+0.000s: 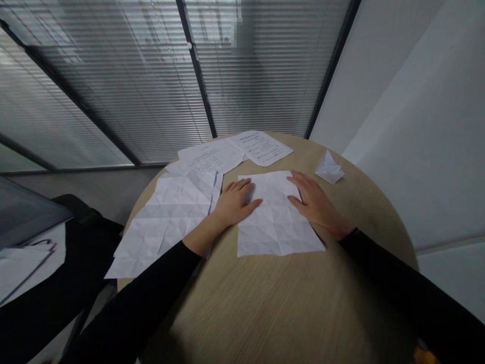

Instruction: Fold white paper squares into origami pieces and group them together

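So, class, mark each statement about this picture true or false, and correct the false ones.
1. The right hand rests on the creased sheet. True.
2. The left hand grips scissors. False: it lies open on the sheet's left edge, holding nothing.
3. A folded paper model sits to the right of the right hand. True.
4. The table is square. False: it is round.
5. Printed sheets lie beyond the hands. True.
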Action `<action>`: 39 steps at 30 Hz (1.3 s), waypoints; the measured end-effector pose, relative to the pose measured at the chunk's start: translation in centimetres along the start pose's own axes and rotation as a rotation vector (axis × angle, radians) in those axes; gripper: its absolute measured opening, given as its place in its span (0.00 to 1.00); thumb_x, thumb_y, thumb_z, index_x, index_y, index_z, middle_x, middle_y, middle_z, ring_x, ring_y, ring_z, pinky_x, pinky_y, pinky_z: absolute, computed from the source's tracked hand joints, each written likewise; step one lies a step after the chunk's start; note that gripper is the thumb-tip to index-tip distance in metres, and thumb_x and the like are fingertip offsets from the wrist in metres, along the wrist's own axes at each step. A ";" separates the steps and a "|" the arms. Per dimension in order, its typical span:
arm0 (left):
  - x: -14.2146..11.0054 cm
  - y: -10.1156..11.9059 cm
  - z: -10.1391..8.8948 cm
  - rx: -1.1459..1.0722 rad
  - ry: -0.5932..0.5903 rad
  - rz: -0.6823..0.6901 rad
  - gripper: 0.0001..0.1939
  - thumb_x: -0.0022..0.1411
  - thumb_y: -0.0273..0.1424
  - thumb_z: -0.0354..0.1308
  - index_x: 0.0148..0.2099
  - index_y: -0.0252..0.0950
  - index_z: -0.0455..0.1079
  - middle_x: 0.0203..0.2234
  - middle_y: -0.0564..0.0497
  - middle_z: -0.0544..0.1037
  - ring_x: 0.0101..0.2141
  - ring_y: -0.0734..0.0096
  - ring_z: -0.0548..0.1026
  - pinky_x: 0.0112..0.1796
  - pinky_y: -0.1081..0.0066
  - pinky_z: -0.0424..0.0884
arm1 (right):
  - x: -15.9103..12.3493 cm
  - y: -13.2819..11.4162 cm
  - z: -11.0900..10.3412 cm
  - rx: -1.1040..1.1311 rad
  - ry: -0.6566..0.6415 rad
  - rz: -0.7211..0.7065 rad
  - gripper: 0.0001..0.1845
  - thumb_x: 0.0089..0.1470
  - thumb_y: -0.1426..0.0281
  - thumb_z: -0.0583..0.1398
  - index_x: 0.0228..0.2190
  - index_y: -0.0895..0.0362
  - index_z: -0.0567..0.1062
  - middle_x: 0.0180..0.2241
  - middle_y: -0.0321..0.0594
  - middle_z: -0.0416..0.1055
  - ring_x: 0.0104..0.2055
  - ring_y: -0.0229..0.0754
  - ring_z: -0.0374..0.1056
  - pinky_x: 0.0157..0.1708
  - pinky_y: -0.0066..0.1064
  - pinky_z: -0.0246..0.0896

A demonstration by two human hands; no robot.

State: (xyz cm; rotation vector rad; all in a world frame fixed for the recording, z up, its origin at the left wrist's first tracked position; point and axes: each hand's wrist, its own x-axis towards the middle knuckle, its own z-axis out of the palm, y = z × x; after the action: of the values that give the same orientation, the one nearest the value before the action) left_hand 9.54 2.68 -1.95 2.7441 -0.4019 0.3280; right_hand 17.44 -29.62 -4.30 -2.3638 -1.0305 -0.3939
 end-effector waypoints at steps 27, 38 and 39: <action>-0.3 0.3 -0.5 -0.079 -0.013 0.144 0.38 0.73 0.58 0.68 0.72 0.37 0.74 0.75 0.35 0.73 0.73 0.39 0.73 0.75 0.40 0.67 | -0.4 -1.1 -0.3 -0.034 -0.233 -0.122 0.40 0.70 0.45 0.67 0.76 0.45 0.71 0.79 0.48 0.65 0.81 0.63 0.61 0.80 0.67 0.54; -0.4 0.1 -0.3 -0.130 -0.045 0.247 0.40 0.70 0.59 0.70 0.73 0.39 0.74 0.73 0.36 0.76 0.71 0.40 0.75 0.72 0.39 0.69 | -0.5 -0.7 0.0 -0.039 -0.211 -0.125 0.40 0.70 0.45 0.68 0.75 0.47 0.72 0.78 0.50 0.66 0.80 0.63 0.62 0.79 0.65 0.57; -0.4 0.0 -0.2 -0.129 -0.042 0.257 0.41 0.70 0.59 0.70 0.72 0.38 0.74 0.73 0.36 0.76 0.71 0.40 0.76 0.72 0.39 0.70 | -0.5 -0.7 0.1 -0.037 -0.210 -0.126 0.40 0.70 0.45 0.69 0.75 0.47 0.72 0.78 0.50 0.66 0.80 0.63 0.62 0.80 0.65 0.57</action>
State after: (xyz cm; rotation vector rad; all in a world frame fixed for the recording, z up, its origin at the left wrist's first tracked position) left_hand 9.17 2.85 -1.86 2.5793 -0.7623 0.2970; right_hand 16.61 -29.49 -4.37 -2.4190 -1.2834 -0.2146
